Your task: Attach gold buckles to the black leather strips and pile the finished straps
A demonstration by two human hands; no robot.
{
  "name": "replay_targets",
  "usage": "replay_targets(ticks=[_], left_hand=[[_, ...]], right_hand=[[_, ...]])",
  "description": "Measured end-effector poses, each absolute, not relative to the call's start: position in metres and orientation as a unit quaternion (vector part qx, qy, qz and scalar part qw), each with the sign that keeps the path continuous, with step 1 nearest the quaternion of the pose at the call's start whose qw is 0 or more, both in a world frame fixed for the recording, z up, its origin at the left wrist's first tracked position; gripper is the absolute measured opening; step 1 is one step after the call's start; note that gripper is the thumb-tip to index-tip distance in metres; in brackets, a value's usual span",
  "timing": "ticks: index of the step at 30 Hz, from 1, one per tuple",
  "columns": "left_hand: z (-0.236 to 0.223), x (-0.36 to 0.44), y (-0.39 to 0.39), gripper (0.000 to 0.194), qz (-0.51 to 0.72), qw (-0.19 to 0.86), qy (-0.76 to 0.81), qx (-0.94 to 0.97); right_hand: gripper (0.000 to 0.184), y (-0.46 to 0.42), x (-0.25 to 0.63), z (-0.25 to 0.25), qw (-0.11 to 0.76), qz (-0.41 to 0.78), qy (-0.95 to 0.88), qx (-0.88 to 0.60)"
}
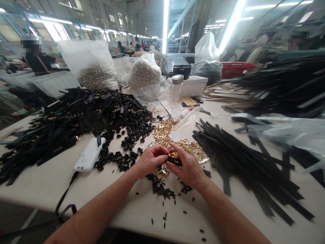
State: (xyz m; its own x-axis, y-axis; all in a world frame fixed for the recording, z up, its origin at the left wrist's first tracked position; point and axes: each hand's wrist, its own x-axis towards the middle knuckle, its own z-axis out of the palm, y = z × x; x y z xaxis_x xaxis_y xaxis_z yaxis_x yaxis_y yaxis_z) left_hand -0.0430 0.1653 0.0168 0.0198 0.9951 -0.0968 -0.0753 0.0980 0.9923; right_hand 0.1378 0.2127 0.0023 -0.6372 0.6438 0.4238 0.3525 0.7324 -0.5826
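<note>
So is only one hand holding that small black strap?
No, the left hand and right hand both grip the black strap between them.

Just one view, riding on the wearer's head, facing forward and tipped down over the table (101,196)! Close in, left hand (150,160) and right hand (190,166) sit just below the frame's centre, while the workshop hall (144,22) runs away into the distance along the top.

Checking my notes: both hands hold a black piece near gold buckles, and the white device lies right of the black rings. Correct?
Wrong side: the head view shows the white device left of the black rings. The left hand and right hand hold a black piece near gold buckles.
</note>
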Motion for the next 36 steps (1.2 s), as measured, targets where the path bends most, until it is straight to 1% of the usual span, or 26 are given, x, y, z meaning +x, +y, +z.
replay_targets(ticks=[3,5,9,11,14,16,18,22,28,36], left_hand=[[0.019,-0.045,0.166,0.025,0.502,0.544,0.507,0.441],[0.020,-0.047,0.167,0.027,0.521,0.537,0.509,0.425],[0.022,-0.049,0.168,0.029,0.563,0.508,0.522,0.390],[0.022,-0.049,0.168,0.032,0.564,0.505,0.524,0.390],[0.020,-0.048,0.168,0.041,0.547,0.517,0.517,0.409],[0.016,-0.046,0.167,0.043,0.524,0.528,0.511,0.431],[0.010,-0.045,0.167,0.042,0.493,0.532,0.510,0.462],[-0.002,-0.045,0.167,0.039,0.445,0.510,0.518,0.523],[0.002,-0.045,0.165,0.037,0.419,0.517,0.515,0.540],[0.005,-0.044,0.162,0.017,0.374,0.509,0.529,0.567]], right_hand=[[0.065,0.214,0.139,0.005,0.312,0.228,-0.872,-0.301],[0.060,0.214,0.139,0.006,0.303,0.225,-0.876,-0.300],[0.039,0.216,0.140,0.006,0.284,0.203,-0.891,-0.292],[0.028,0.216,0.140,0.005,0.264,0.193,-0.895,-0.303],[0.020,0.216,0.139,0.004,0.259,0.191,-0.893,-0.314],[0.019,0.216,0.139,0.004,0.269,0.199,-0.889,-0.313],[0.021,0.216,0.139,0.005,0.281,0.207,-0.885,-0.308],[0.029,0.217,0.139,0.005,0.301,0.226,-0.884,-0.278],[0.035,0.215,0.138,0.006,0.309,0.240,-0.883,-0.259],[0.027,0.213,0.138,0.007,0.310,0.240,-0.881,-0.264]])
